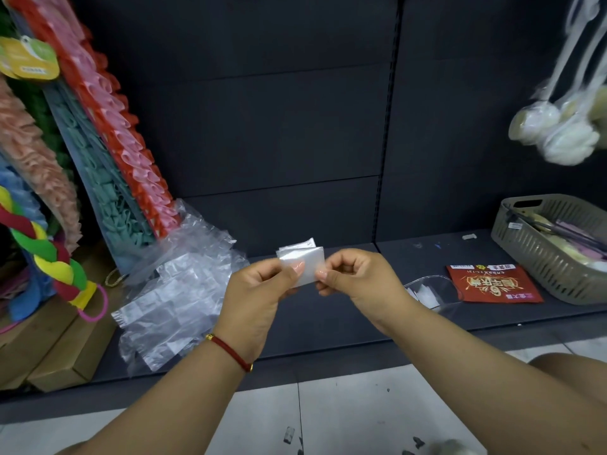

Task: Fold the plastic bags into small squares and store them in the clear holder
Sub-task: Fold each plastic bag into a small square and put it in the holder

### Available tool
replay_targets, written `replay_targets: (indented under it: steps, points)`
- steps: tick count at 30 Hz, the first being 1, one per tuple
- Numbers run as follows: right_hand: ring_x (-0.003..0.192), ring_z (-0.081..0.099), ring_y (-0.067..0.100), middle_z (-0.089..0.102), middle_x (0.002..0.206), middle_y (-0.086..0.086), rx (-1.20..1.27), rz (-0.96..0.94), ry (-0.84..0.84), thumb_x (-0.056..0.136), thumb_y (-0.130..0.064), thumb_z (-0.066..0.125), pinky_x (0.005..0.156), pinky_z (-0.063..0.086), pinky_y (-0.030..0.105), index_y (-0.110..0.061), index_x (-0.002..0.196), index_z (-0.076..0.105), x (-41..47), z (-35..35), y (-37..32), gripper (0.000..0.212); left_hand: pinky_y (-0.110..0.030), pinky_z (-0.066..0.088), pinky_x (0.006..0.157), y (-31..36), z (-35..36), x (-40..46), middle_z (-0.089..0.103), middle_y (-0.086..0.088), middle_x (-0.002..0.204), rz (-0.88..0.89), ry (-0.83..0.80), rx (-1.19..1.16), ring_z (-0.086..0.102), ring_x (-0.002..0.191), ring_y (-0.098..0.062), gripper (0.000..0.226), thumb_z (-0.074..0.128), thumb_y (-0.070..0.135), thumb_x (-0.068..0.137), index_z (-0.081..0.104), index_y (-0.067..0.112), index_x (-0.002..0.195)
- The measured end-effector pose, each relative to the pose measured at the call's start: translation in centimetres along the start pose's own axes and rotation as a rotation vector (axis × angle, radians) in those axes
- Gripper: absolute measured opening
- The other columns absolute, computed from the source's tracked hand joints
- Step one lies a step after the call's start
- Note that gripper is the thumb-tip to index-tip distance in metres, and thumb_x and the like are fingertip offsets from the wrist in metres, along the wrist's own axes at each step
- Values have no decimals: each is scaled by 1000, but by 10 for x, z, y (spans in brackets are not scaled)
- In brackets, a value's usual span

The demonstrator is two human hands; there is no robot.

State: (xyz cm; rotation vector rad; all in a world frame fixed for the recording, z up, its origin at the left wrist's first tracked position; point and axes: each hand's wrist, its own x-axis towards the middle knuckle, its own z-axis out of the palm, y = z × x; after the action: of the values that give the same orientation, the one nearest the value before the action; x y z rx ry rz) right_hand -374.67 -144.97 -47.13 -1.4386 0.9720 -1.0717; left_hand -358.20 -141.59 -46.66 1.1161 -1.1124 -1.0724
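A clear plastic bag, folded down to a small rectangle, is held up above the dark shelf. My left hand pinches its left edge between thumb and fingers. My right hand pinches its right edge the same way. A loose pile of unfolded clear bags lies on the shelf to the left. The clear holder sits on the shelf to the right, partly behind my right wrist, with a few folded white squares inside.
A red printed packet lies beside the holder. A grey slatted basket with items stands at the far right. Colourful mats and a braided rope lean at the left. Cardboard boxes sit low left. White bath sponges hang upper right.
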Motion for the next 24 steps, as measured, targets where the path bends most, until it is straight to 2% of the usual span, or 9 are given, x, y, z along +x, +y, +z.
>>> replay_targets:
  steps: [2,5,7,10,12,15,17,20,24]
  points:
    - [66,67,13,70,72,3,-57,-9,2,88,-6,69,68,55,22,-6,79,66,-1,1,1,9,-45,54,89,0,1,0,70,-26,91,27,3,13,67,89,-37,37,83,38,68,76,5,83]
    - [67,67,15,70,74,7,-85,-2,2,88,-8,68,69,56,25,-8,81,65,-1,2,1,8,-36,42,65,-2,2,1,55,-25,69,123,81,104,46,67,-26,54,82,41,72,67,-10,80]
    - [67,66,15,69,78,9,-64,3,-11,89,-14,68,65,55,27,-10,90,58,-3,5,-1,10,-31,33,57,-2,4,-1,41,-16,60,185,125,183,35,61,-20,53,74,33,79,56,-17,72]
    - [63,63,11,68,88,9,-118,53,-20,93,-35,60,53,48,24,-16,103,49,-4,9,-5,24,-26,29,51,-2,11,-6,33,-6,54,204,121,295,30,54,-13,46,72,25,84,55,-13,64]
    - [57,56,8,62,81,5,-201,24,30,97,-43,49,51,44,21,-13,97,52,-5,12,-5,30,-22,28,50,-3,17,-10,31,1,51,191,109,306,29,52,-10,46,72,24,85,52,-6,56]
    - [59,45,13,47,69,4,-215,-73,142,100,-37,46,53,41,27,-2,83,51,-3,16,-1,40,-21,26,49,-6,24,-11,26,1,51,180,124,276,24,52,-12,54,73,28,84,39,-3,54]
    - [60,43,14,46,66,2,-206,-102,186,101,-34,46,55,40,30,-2,82,51,-2,18,2,38,-20,34,50,-7,27,-8,39,-5,52,150,158,240,35,52,-11,43,73,32,83,51,0,63]
    - [60,45,8,52,68,-1,-232,-113,221,101,-33,47,56,40,27,-9,82,53,-2,20,6,31,-24,52,64,-7,32,-3,70,-3,75,0,203,152,64,67,-10,24,67,36,88,65,14,96]
    - [57,47,0,52,64,-7,-313,-133,247,101,-31,47,52,38,20,-22,74,47,-7,23,12,28,-43,59,62,-15,39,0,71,-6,72,-62,170,214,67,59,-17,41,49,43,98,65,7,88]
